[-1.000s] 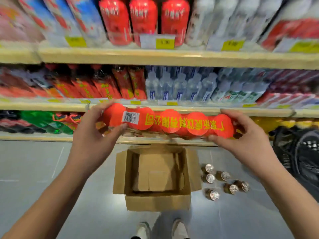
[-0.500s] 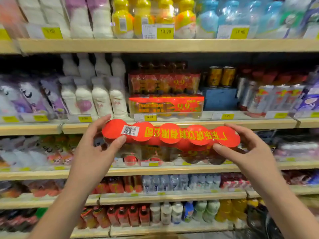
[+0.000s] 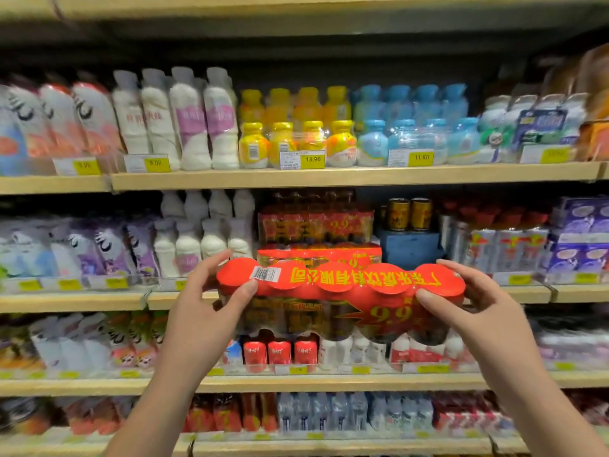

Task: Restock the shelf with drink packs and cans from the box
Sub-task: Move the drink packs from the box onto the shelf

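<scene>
Red drink pack [image 3: 342, 286] upright, lengthwise left-right

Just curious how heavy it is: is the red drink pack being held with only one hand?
No, the left hand and the right hand each hold one end of the red drink pack.

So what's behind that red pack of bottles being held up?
Two matching red packs stacked on the shelf. The held pack covers most of the lower one, so its bottles can't be seen.
</scene>
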Demonstrator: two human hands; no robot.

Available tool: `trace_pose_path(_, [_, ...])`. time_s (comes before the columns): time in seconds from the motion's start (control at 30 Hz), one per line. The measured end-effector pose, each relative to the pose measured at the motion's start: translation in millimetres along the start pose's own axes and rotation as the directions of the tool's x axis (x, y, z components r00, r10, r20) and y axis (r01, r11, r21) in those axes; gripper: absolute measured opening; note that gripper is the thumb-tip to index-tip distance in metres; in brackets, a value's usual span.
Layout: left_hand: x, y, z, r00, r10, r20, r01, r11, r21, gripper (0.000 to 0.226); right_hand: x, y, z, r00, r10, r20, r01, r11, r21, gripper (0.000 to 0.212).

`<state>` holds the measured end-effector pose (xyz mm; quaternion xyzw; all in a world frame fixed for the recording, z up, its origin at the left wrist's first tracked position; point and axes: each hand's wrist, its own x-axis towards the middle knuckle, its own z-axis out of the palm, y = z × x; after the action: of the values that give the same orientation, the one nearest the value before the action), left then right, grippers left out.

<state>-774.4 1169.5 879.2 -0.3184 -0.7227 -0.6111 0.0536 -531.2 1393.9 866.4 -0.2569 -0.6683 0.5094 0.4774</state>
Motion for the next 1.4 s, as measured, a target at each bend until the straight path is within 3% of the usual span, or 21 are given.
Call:
trace_pose_path(0.4, [19, -1, 23, 1.0, -0.007, -0.028, 0.006, 1.0, -0.007, 0.052, 46, 18, 0, 0.998, -0.012, 0.057, 0.008, 0.999, 0.053, 0.066])
trace_pose_path(0.57, [55, -9, 27, 0.999, 0.002, -0.036, -0.001, 1.0, 0.017, 0.051, 72, 19, 21, 0.998, -0.023, 0.052, 0.02, 0.998, 0.054, 0.059])
trace_pose_path(0.8, [118, -34, 34, 0.998, 0.059, -0.021, -0.058, 0.998, 0.029, 0.062, 111, 26, 55, 1.0, 0.01, 0.009, -0.01, 1.0, 0.027, 0.069])
trace_pose_path(1.0, [161, -53, 57, 1.0, 0.015, -0.002, -0.015, 0.996, 0.083, 0.075, 149, 41, 72, 0.999, 0.045, -0.021, -0.044, 0.998, 0.039, 0.07])
trace_pose_path(1.4, [203, -57, 96, 0.999, -0.045, -0.026, 0.05, 0.975, 0.217, 0.077, 210, 62, 86, 0.997, 0.074, 0.007, -0.074, 0.994, 0.081, 0.059])
